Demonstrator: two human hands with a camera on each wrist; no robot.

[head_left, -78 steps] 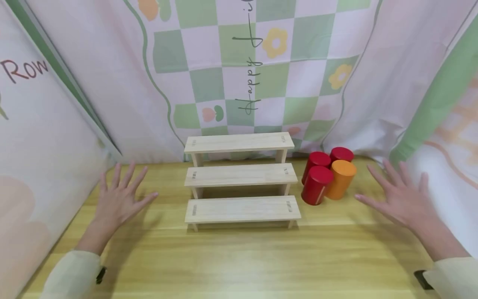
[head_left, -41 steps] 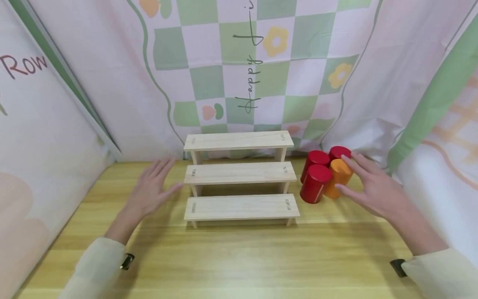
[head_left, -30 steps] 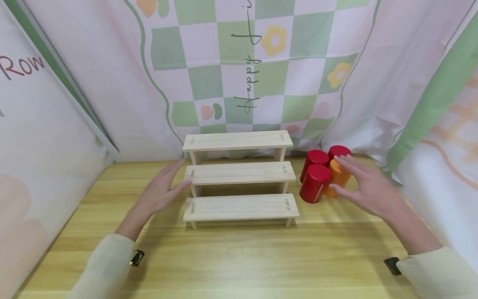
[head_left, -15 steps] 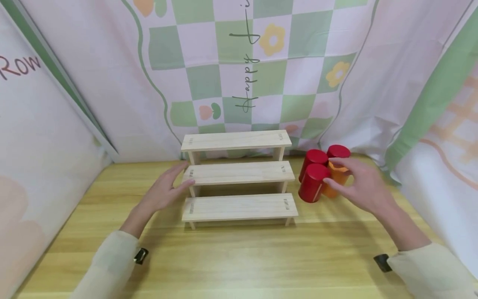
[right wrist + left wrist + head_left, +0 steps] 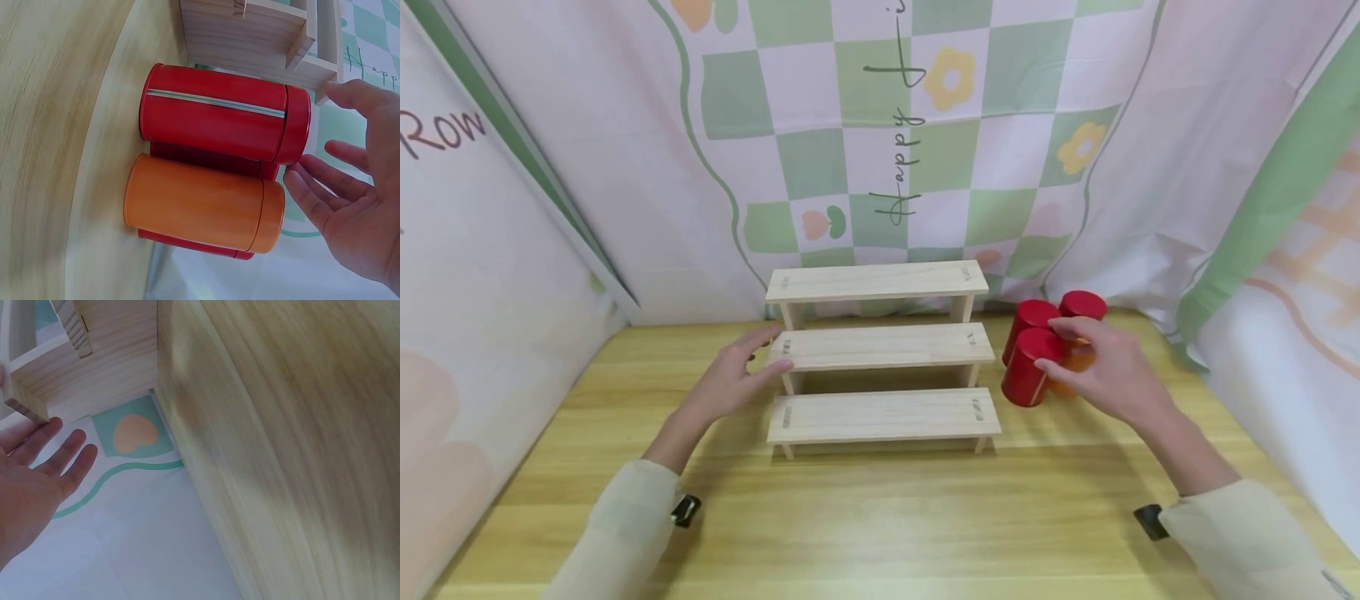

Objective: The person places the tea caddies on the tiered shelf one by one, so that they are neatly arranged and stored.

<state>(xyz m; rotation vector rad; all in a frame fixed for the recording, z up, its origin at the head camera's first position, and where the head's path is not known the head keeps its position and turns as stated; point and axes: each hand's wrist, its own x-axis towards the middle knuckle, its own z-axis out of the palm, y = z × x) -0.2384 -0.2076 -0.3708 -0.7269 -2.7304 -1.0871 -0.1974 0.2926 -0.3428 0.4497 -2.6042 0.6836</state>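
A three-step wooden display stand [image 5: 880, 343] stands on the table. My left hand [image 5: 730, 385] holds the left end of its middle board, thumb at the front edge and fingers at the back corner. To the right of the stand, red canisters and an orange canister [image 5: 194, 203] cluster upright. My right hand [image 5: 1112, 367] curves over the front red canister [image 5: 212, 112], fingertips right at its lid. In the right wrist view the thumb stays apart from that lid. Two more red canisters, one of them a back canister [image 5: 1084, 303], stand behind; the hand partly covers the orange one.
The wooden tabletop [image 5: 865, 525] stretches in front of the stand. A checked green-and-white curtain [image 5: 865, 158] hangs close behind it. White printed fabric [image 5: 497, 275] closes off the left side, and more cloth with a green band [image 5: 1262, 200] hangs at the right.
Both hands have moved inward from spread positions: the left to the middle board's end, the right across the orange canister to the front red one. Stand and canisters have stayed put.
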